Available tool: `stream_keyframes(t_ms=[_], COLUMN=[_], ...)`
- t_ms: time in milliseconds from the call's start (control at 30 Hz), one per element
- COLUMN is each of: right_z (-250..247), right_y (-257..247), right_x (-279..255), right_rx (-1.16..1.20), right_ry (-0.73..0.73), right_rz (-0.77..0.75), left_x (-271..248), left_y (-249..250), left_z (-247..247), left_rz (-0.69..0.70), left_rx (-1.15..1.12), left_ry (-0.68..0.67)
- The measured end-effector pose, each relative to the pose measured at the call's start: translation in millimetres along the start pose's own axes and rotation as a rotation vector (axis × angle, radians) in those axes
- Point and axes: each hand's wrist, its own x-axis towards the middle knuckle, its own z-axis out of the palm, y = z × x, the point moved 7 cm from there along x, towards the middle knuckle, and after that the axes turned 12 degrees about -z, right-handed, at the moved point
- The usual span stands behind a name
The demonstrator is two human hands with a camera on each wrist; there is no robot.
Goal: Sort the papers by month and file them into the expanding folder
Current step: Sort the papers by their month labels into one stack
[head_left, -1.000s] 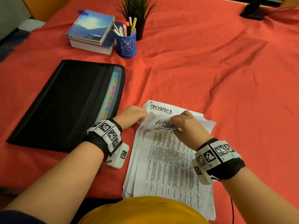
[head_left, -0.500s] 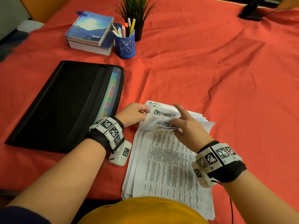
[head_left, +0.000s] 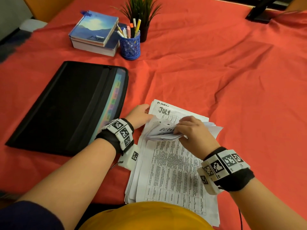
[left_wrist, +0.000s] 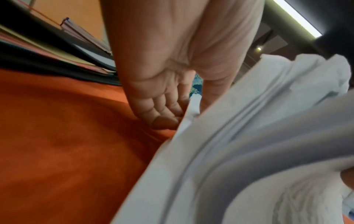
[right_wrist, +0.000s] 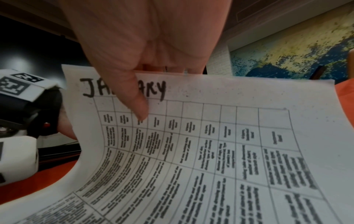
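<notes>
- While the stack of white printed papers [head_left: 172, 170] lies flat under both hands, the right hand [head_left: 192, 130] curls thumb and fingers round a bunch of folded-back top edges, holding them up; probably so month headings underneath can be read.
- Right wrist view: thumb presses on the sheet headed "January" [right_wrist: 210, 144], which bows toward the camera.
- Head view: bent bundle shows a partial "Oct…" heading; beyond the right hand's fingertips, the exposed sheet marked "July" [head_left: 166, 112] lies flat, another sheet's top edge peeking out past it.
- Left hand [head_left: 141, 113]: fingers mostly straight, tips at the stack's far-left corner, apparently steadying or separating sheet edges. Left wrist view shows a sheet edge between fingers and thumb; I can't tell if it's really pinched.
- Black zip expanding folder [head_left: 66, 105] with coloured tab dividers sits just left of the left hand, open edge facing the stack; handy for filing.
- Judgement: this is the sorting stage, nothing visibly filed yet.
- Well beyond the hands: blue mesh pen cup [head_left: 130, 47], stacked blue-cover books [head_left: 94, 32], small potted plant [head_left: 141, 9] on the red tablecloth [head_left: 216, 72].
</notes>
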Motion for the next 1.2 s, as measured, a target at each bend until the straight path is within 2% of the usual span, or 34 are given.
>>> stream_keyframes(t_ms=[100, 200, 400, 600, 867, 1133, 1200], right_z=[3, 8, 10, -3, 1, -8, -11], right_y=[5, 13, 15, 7, 9, 3, 2], right_x=[-4, -7, -1, -4, -8, -9, -11], right_rx=[0.098, 0.143, 0.126, 0.010, 0.111, -0.069, -0.094], right_ry=[0.001, -0.021, -0.038, 0.025, -0.008, 0.067, 0.084], right_rz=[0.063, 0.130, 0.100, -0.009, 0.087, -0.017, -0.031], left_x=[-4, -5, -10, -9, -13, -10, -10], left_y=[3, -3, 2, -4, 4, 1, 4], left_z=[-3, -2, 6, 6, 6, 2, 1], left_rz=[0.024, -0.035, -0.047, -0.159, -0.073, -0.093, -0.054], left_rx=[-0.082, -0.160, -0.233, -0.346, -0.277, -0.313, -0.308], left_ry=[-0.017, -0.075, -0.191, -0.171, -0.139, -0.077, -0.079])
